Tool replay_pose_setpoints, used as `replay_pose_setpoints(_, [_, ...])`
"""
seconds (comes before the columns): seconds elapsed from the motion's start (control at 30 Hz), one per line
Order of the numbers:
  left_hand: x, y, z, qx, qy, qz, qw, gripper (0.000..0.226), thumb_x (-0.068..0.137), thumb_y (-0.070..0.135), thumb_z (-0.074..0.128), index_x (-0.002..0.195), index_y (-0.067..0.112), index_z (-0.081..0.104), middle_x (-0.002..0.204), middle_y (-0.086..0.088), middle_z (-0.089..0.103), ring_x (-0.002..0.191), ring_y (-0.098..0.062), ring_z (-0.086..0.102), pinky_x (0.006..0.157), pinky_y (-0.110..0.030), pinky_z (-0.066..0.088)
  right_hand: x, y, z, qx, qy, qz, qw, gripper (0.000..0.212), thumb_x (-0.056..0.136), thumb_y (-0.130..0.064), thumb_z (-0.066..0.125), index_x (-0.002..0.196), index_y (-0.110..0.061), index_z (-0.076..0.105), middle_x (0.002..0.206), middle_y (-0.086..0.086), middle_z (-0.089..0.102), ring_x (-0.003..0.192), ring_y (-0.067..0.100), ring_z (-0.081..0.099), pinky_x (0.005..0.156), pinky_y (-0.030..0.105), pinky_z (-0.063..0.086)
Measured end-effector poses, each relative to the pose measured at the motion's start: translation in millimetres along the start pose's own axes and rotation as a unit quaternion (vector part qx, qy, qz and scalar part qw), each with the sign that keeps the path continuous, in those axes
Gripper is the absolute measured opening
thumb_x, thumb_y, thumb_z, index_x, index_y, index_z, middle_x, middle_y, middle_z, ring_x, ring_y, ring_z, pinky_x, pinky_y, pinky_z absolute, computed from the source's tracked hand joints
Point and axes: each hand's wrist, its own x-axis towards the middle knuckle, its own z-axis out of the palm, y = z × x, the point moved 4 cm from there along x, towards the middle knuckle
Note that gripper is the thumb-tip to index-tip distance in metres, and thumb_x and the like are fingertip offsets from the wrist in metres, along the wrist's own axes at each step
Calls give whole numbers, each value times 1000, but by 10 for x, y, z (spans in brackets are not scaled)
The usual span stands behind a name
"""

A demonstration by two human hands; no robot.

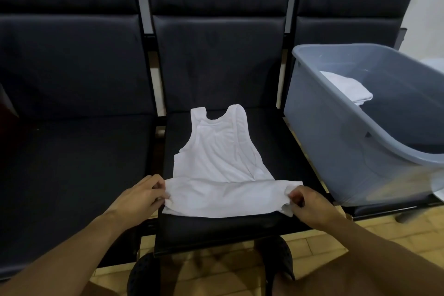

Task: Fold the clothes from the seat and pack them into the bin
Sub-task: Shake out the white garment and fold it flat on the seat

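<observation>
While pinching hem corners, both hands closed on cloth: left hand (141,196) w/ thumb + fingers nipped on left corner of white tank top (217,163), right hand (310,204) same on right corner. Nothing else held. Bottom edge already turned up a bit over body of top; straps lying flat toward backrest, rest of garment spread on middle seat (283,149).

Step in hand, prob: first fold, hem up to straps. To do well: keep corners level, lift both together, keep cloth taut betw. hands so no creases, lay hem square on shoulder line, then smooth flat before halving again.

Grey bin (336,142) just beside on right seat, tilted, w/ one folded white item (346,87) inside already.
</observation>
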Motion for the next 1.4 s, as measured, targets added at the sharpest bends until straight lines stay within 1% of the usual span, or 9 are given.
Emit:
replay_pose_setpoints(0.2, [72, -17, -205, -77, 38, -86, 993, 10, 98, 27, 62, 105, 32, 66, 106, 24, 50, 101, 4, 49, 84, -18, 48, -9, -50, 59, 21, 12, -43, 999, 32, 90, -36, 73, 115, -33, 54, 111, -6, 57, 98, 10, 59, 81, 22, 52])
replay_pose_setpoints(0.33, [155, -13, -309, -192, 82, -158, 965, 10, 96, 18, 65, 96, 26, 69, 103, 19, 57, 98, -2, 58, 85, -16, 46, -61, -171, 106, -41, -3, -59, 997, 37, 92, -48, 66, 122, -36, 47, 125, -11, 33, 119, 15, 43, 96, 27, 48])
replay_pose_setpoints(0.47, [233, -11, -350, -316, 103, -236, 913, 10, 92, 13, 70, 91, 22, 71, 101, 9, 67, 94, -10, 67, 87, -36, 60, -32, -250, 144, -100, 42, -30, 994, 33, 91, -47, 69, 118, -31, 57, 124, -9, 30, 124, 19, 35, 105, 30, 44])
replay_pose_setpoints(0.6, [307, -10, -487, -369, 126, -295, 872, 5, 88, 17, 72, 91, 19, 69, 88, -1, 74, 83, -20, 72, 79, -45, 61, 42, -257, 70, 10, 120, -43, 992, 9, 94, -26, 66, 102, -22, 66, 113, -4, 50, 105, 18, 55, 87, 27, 51])
replay_pose_setpoints(0.83, [361, -25, -791, -339, 184, -293, 875, 7, 96, 15, 61, 100, 20, 64, 96, -1, 66, 90, -18, 65, 69, -29, 51, 20, -376, -336, 79, 169, -9, 982, 11, 95, -11, 60, 95, -21, 61, 88, -2, 67, 78, 11, 62, 60, 22, 46])
replay_pose_setpoints(0.97, [284, -37, -901, -317, 143, -232, 908, 16, 94, 14, 67, 105, 26, 70, 101, 5, 68, 94, -11, 65, 79, -28, 55, -10, -465, -569, 63, 193, -35, 979, 16, 92, -3, 58, 90, -17, 65, 85, -1, 67, 77, 13, 63, 63, 24, 47])
replay_pose_setpoints(1.17, [98, -2, -1093, -242, 42, -160, 956, 16, 94, 18, 69, 101, 31, 76, 101, 8, 64, 93, -8, 62, 75, -14, 45, -210, -714, -888, 103, 172, -85, 976, 26, 95, 4, 48, 86, -14, 66, 82, 2, 68, 67, 16, 70, 52, 21, 54])
replay_pose_setpoints(1.27, [-15, 36, -1219, -250, -9, -156, 956, 14, 99, 21, 63, 95, 30, 74, 97, 7, 68, 91, -8, 65, 81, -24, 49, -316, -839, -1070, 52, 153, -140, 977, 32, 91, 5, 50, 73, -18, 63, 66, -2, 65, 60, 11, 63, 54, 27, 51])
replay_pose_setpoints(1.4, [-186, 172, -1378, -306, -142, -151, 929, 17, 101, 26, 59, 96, 21, 74, 92, 4, 72, 87, -8, 68, 82, -26, 53, -477, -1040, -1226, -39, 4, -164, 986, 34, 83, 7, 48, 56, -14, 44, 52, -6, 42, 48, 7, 39, 50, 25, 35])
